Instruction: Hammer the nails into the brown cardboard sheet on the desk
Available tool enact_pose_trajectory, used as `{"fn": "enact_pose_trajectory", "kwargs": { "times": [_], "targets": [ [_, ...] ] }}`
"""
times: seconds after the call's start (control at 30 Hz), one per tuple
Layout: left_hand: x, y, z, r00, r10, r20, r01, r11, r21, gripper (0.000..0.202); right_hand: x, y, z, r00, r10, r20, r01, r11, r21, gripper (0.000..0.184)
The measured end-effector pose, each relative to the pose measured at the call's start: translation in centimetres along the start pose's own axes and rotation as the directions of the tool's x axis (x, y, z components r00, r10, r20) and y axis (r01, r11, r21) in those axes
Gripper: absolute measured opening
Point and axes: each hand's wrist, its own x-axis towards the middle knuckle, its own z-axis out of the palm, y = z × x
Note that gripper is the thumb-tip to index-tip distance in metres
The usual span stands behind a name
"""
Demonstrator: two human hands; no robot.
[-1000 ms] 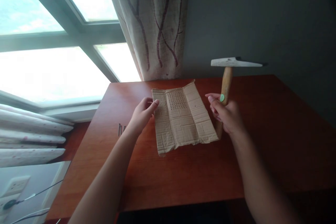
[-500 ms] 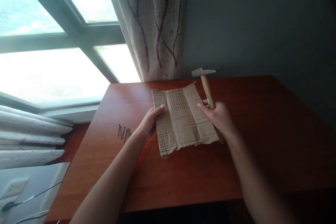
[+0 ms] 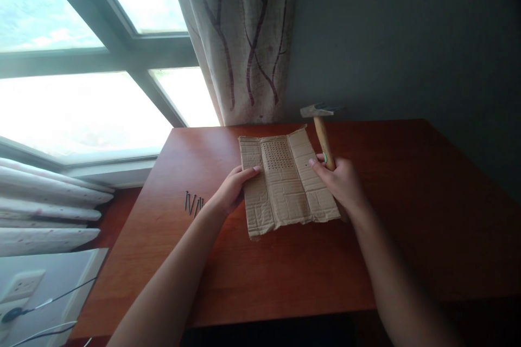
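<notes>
A creased piece of brown cardboard [image 3: 287,190], with a grid of small holes in its upper middle panel, is held up over the table. My left hand [image 3: 234,187] grips its left edge, thumb on top. My right hand [image 3: 340,181] pinches the right edge and also has the wooden handle of a hammer [image 3: 323,141] in its grasp. The hammer's metal head points up, beyond the far edge of the cardboard. Several nails [image 3: 194,203] lie on the table to the left, partly hidden by my left forearm. The fingers under the cardboard are hidden.
The reddish-brown wooden table [image 3: 285,276] stands by a window [image 3: 138,57]. A curtain [image 3: 244,38] hangs behind its far edge, beside a dark wall. At lower left a wall socket [image 3: 24,284] has a plug and cables.
Both hands keep the same grip on the cardboard and the hammer. The whole view has shifted slightly, with most things now a little further right.
</notes>
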Motion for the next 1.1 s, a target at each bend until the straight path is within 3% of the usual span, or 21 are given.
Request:
{"fn": "enact_pose_trajectory", "kwargs": {
  "times": [0.27, 0.4, 0.53, 0.77, 1.1],
  "targets": [
    [0.1, 0.3, 0.0, 0.997, -0.052, 0.048, 0.054, 0.998, -0.036, 0.038, 0.0, -0.4, -0.5, 0.999, 0.051, 0.0, -0.051, 0.996, 0.071, 0.045],
    [0.1, 1.0, -1.0, 0.994, 0.031, 0.103, -0.025, 0.998, -0.06, 0.036, 0.1, -0.5, -0.7, 0.998, 0.068, 0.015, -0.069, 0.984, 0.167, 0.043],
    [0.1, 1.3, -2.0, 0.981, 0.075, 0.178, -0.081, 0.996, 0.03, 0.019, 0.3, -0.1, -0.9, 0.996, 0.065, 0.065, -0.077, 0.976, 0.203, 0.039],
    [0.1, 0.7, -3.0, 0.969, 0.051, 0.244, -0.09, 0.985, 0.15, 0.028, 0.5, 0.0, -0.9, 0.99, 0.094, 0.11, -0.118, 0.965, 0.236, 0.04],
    [0.4, 0.4, -2.9, 0.977, 0.033, 0.209, -0.065, 0.987, 0.15, 0.023, 0.4, -0.4, -0.4, 0.984, 0.131, 0.12, -0.16, 0.948, 0.276, 0.043]
  ]
}}
